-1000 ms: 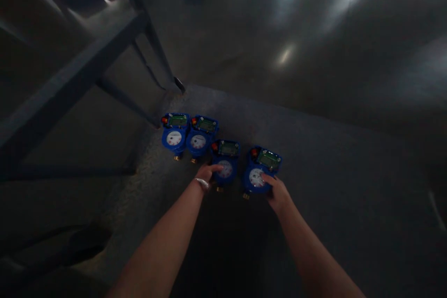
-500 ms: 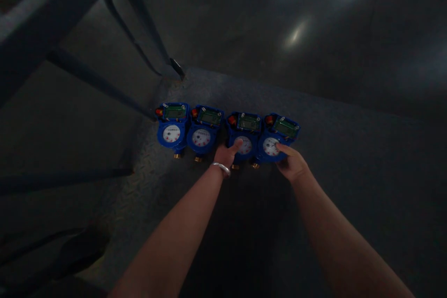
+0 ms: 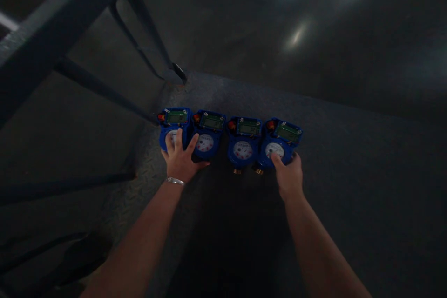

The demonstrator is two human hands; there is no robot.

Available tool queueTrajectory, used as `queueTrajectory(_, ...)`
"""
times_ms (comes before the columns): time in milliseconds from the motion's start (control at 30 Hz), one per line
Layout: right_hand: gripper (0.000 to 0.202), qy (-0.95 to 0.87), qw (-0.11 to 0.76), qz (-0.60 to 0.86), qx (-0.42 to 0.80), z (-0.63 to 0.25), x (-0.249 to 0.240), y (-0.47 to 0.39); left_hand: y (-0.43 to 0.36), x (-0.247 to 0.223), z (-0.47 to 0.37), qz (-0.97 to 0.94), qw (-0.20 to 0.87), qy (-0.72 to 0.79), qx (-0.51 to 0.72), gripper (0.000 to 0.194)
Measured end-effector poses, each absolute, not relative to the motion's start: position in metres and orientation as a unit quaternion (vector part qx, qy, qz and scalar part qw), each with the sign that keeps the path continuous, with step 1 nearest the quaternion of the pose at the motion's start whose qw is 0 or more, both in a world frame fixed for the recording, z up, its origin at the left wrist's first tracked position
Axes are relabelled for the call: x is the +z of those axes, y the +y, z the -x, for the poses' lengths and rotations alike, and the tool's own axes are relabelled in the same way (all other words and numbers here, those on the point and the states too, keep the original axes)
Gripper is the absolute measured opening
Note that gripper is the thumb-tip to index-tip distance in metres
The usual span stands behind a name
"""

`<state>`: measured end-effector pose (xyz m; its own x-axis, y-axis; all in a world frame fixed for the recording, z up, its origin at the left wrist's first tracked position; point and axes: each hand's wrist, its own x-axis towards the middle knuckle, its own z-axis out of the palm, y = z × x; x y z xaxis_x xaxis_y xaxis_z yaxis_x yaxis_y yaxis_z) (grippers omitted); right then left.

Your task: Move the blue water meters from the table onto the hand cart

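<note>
Four blue meters stand side by side in a row on a dark, patterned metal floor plate (image 3: 335, 158). Each has a round white dial with small red marks in its lower half and a green rectangular display above it, with a small red-orange part at the display's left corner. Brass fittings show under the two right-hand ones.

Taking the third meter (image 3: 243, 145) as the landmark, untouched and fully in view: the fourth meter (image 3: 283, 142) stands just right of it, touching or nearly so. The second meter (image 3: 206, 136) is just left of it, and the first meter (image 3: 173, 123) ends the row further left.

The left hand (image 3: 180, 160) lies spread over the lower part of the first meter, fingers open and fanned across its dial, the thumb side reaching toward the second meter; it rests on them rather than closing round either. A silver bracelet (image 3: 174, 180) circles that wrist. The right hand (image 3: 288, 175) sits at the near right edge of the fourth meter, a fingertip on its dial, fingers loosely curled against the blue casing; whether it truly grips is hard to tell.

The room is dim. Beyond the plate a smooth floor reflects ceiling lights (image 3: 296, 37). Left of the landmark and further back, a dark metal frame (image 3: 70, 23) of slanted bars rises, one foot (image 3: 179, 73) resting at the plate's far corner.
</note>
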<state>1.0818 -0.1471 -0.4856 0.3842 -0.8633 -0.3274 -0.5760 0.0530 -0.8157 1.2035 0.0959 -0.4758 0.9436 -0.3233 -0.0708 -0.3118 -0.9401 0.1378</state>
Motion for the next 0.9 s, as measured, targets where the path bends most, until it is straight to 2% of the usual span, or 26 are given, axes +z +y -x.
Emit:
queueTrajectory(67,0.083,0.548,0.448,0.692,-0.144,-1.081,-0.484,-0.136,0.09,-0.477,-1.202,-0.981,0.046,-0.182,-0.055,0.083)
queueTrajectory(200,0.099,0.563,0.444,0.68,-0.155,-1.087,-0.479,-0.116,0.082,-0.479,-1.195,-0.985,0.056,-0.154,-0.051,0.072)
queueTrajectory(267,0.108,0.551,0.411,0.707,-0.167,-1.09,-0.476,-0.109,0.081,-0.481,-1.197,-0.986,0.064,-0.147,-0.049,0.067)
queueTrajectory(400,0.105,0.499,0.329,0.782,-0.178,-1.095,-0.472,-0.102,0.075,-0.484,-1.214,-0.984,0.07,-0.157,-0.039,0.064)
queueTrajectory(533,0.101,0.513,0.339,0.776,-0.144,-1.097,-0.475,-0.104,0.062,-0.488,-1.246,-0.983,0.068,-0.171,-0.021,0.066)
queueTrajectory(733,0.107,0.515,0.348,0.77,-0.145,-1.099,-0.48,-0.109,0.045,-0.488,-1.295,-0.977,0.074,-0.197,-0.025,0.073)
queueTrajectory(900,0.108,0.503,0.359,0.772,-0.146,-1.098,-0.482,-0.111,0.04,-0.487,-1.305,-0.977,0.052,-0.204,-0.021,0.079)
